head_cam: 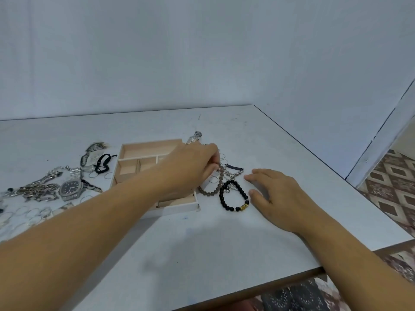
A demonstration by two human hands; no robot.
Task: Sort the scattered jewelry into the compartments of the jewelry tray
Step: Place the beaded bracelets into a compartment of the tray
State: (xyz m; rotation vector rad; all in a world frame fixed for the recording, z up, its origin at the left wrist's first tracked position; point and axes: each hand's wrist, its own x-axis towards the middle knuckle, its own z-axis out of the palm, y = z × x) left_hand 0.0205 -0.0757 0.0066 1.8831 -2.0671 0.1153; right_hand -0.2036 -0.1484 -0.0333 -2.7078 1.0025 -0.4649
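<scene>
The pale jewelry tray [143, 147] with several compartments sits mid-table, partly hidden by my left forearm. My left hand [190, 167] reaches across it and pinches the top of a grey-brown bead bracelet [210, 193] lying just right of the tray. A black bead bracelet [244, 195] with a gold charm lies beside it, with a silver chain [234, 174] and a black bar piece [234, 166] behind. My right hand [276, 194] rests flat on the table, fingers spread, just right of the black bracelet.
Left of the tray lie a silver watch [70, 188], metal bracelets [38, 190], a black cord bracelet [102, 163] and several thin rings [29, 213]. A silver piece [195, 136] sits behind the tray. The table edge runs close on the right and front.
</scene>
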